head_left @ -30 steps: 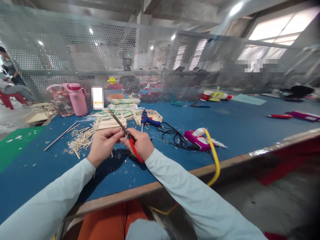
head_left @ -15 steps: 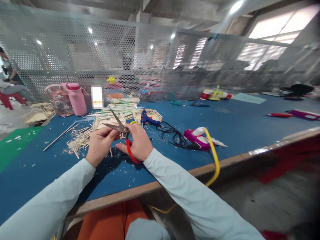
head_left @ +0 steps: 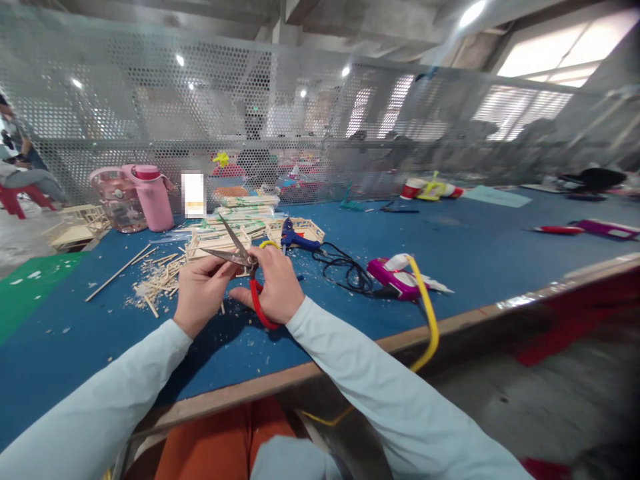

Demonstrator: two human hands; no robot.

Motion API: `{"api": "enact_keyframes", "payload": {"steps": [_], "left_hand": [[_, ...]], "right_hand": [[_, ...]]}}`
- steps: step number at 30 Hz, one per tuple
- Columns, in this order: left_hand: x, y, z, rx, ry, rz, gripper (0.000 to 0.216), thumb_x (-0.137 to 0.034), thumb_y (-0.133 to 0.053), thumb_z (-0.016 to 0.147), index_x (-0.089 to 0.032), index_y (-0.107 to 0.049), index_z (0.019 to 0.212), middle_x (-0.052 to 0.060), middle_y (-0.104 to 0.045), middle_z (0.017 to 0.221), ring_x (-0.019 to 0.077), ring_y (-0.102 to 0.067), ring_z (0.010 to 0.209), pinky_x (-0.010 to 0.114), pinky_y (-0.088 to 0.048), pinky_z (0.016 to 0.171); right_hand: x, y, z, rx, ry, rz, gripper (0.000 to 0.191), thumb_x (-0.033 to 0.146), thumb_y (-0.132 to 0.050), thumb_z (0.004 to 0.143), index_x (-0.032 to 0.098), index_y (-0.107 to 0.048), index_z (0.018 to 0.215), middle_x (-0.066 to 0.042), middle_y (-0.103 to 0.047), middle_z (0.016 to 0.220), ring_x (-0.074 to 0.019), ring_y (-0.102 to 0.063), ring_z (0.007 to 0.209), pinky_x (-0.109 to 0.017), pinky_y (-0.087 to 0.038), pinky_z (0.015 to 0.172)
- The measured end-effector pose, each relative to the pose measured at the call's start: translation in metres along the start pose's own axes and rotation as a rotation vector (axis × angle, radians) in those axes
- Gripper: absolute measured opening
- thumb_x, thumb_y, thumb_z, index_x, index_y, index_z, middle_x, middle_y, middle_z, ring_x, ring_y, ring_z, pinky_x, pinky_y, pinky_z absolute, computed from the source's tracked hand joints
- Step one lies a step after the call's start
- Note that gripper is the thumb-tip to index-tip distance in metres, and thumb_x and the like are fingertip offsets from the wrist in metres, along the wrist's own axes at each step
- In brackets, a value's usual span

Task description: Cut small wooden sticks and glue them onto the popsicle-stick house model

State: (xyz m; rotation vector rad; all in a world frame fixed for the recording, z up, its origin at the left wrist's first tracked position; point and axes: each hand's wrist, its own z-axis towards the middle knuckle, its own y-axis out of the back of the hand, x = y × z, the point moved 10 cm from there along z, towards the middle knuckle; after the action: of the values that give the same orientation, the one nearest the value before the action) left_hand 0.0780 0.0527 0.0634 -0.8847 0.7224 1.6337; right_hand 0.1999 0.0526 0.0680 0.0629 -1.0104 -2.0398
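My right hand grips a pair of scissors by the red handles. The dark blades are spread apart and point up and to the left. My left hand is closed in a pinch beside the lower blade, thumb against fingers; what it holds is too small or hidden to make out. Just left of it lies a heap of cut wooden sticks with crumbs around. Beyond both hands stand small frames of pale sticks, partly covered by a blue glue gun.
A pink bottle and a clear jug stand at the back left, near bundles of wrapped sticks. A black cord runs to a purple device with a yellow strap. Perforated metal panel closes off the back.
Almost nothing differs. Both hands and the opened scissors stay in nearly the same place, with only a tiny shift.
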Motion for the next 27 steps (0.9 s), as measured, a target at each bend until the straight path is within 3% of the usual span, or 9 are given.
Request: {"api": "enact_keyframes", "payload": {"steps": [16, 27], "left_hand": [[-0.003, -0.006, -0.006, 0.002, 0.046, 0.009, 0.014, -0.025, -0.062, 0.067, -0.014, -0.070, 0.071, 0.003, -0.069, 0.065, 0.0151, -0.063, 0.060, 0.023, -0.051, 0.055], [-0.011, -0.006, -0.007, 0.020, -0.029, 0.094, 0.019, -0.026, -0.059, 0.072, -0.014, -0.071, 0.081, 0.003, -0.072, 0.076, 0.0153, -0.064, 0.066, 0.024, -0.052, 0.061]], "right_hand": [[0.001, 0.004, -0.003, -0.089, 0.009, -0.031, 0.058, 0.057, -0.053, 0.072, 0.013, -0.050, 0.109, -0.010, -0.049, 0.091, -0.0237, -0.047, 0.087, -0.036, -0.039, 0.077], [0.005, 0.003, -0.002, -0.060, 0.050, 0.155, 0.048, 0.053, -0.048, 0.078, 0.013, -0.053, 0.105, -0.011, -0.058, 0.088, -0.0216, -0.052, 0.084, -0.034, -0.043, 0.077]]}}
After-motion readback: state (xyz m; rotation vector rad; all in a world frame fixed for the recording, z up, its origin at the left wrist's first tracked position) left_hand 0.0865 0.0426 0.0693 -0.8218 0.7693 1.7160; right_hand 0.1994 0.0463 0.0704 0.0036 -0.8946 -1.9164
